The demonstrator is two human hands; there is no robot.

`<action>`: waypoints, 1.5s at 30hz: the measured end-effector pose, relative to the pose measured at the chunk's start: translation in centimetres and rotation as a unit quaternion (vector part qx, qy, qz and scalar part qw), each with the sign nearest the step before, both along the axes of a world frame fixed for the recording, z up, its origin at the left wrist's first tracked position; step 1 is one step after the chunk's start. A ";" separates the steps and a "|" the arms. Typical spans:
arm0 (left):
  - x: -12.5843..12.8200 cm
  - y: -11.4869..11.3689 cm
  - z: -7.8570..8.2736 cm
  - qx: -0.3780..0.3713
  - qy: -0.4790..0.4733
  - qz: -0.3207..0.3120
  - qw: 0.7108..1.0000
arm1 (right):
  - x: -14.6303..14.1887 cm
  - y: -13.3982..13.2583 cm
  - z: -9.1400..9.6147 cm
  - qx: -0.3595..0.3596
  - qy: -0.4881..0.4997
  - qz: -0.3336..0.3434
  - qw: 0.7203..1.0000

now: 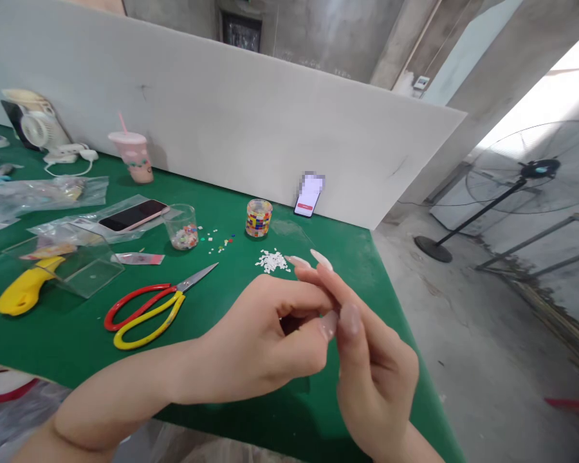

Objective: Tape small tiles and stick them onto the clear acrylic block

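Observation:
My left hand (275, 328) and my right hand (379, 360) meet above the front of the green table, fingertips touching. Both are closed in a pinch; whatever lies between the fingertips is too small or hidden to make out. Just beyond the fingers is a small heap of white pieces (271, 260). Behind it stands a clear round cup with coloured mosaic squares (258, 218) on its wall. Several loose coloured pieces (219, 242) lie to the left, beside a clear plastic cup (182, 225) holding more of them. Scissors (154, 305) with red and yellow handles rest left of my left hand.
A phone (309, 196) leans on the white partition (222, 116). On the left are another phone (134, 215), a clear plastic box (94, 267), a yellow tool (26, 286), a pink tumbler (134, 157) and plastic bags. The table's edge drops off at right; a floor fan (538, 168) stands beyond.

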State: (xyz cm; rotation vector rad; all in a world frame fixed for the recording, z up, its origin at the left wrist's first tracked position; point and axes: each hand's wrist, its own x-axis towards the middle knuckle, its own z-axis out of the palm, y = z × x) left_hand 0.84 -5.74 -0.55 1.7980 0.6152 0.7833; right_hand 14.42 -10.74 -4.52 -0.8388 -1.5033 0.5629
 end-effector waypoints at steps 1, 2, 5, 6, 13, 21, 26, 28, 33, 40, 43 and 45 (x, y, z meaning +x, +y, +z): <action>0.1 0.0 -0.1 0.008 -0.004 0.005 1.000 | 0.0 0.0 0.2 -0.011 0.006 0.002 1.000; 0.1 -0.1 -0.1 0.016 -0.010 0.010 1.000 | 0.0 0.1 0.3 -0.027 0.015 0.010 0.999; 0.4 -0.2 -0.2 0.040 -0.023 0.025 0.999 | 0.0 0.1 0.8 -0.074 0.052 0.031 0.995; 0.4 -0.3 -0.2 0.049 -0.023 0.029 0.998 | 0.0 0.1 0.9 -0.085 0.061 0.035 0.994; 0.9 -0.4 -0.7 0.116 -0.021 0.075 0.990 | -0.4 0.5 0.8 -0.138 0.137 0.056 0.979; 1.3 -0.4 -0.9 0.185 -0.033 0.109 0.976 | -0.2 0.5 1.5 -0.199 0.235 0.112 0.945; 1.4 -0.4 -0.8 0.197 -0.009 0.122 0.973 | -0.2 0.7 1.7 -0.197 0.247 0.145 0.937; 1.5 -0.4 -0.8 0.203 -0.008 0.136 0.970 | -0.1 0.9 1.7 -0.204 0.248 0.146 0.936; 1.3 -0.1 -1.3 0.251 -0.006 0.134 0.959 | -0.4 0.9 1.6 -0.201 0.253 0.165 0.932; 0.4 0.6 -1.1 0.432 0.015 0.216 0.875 | 0.6 0.5 1.7 -0.176 0.140 0.130 0.966; -0.4 0.8 -0.8 0.524 0.060 0.199 0.826 | 2.0 0.8 1.7 -0.098 0.013 -0.014 0.995; -0.9 1.0 -0.6 0.551 0.104 0.164 0.811 | 2.7 0.9 1.8 -0.091 -0.079 -0.040 0.992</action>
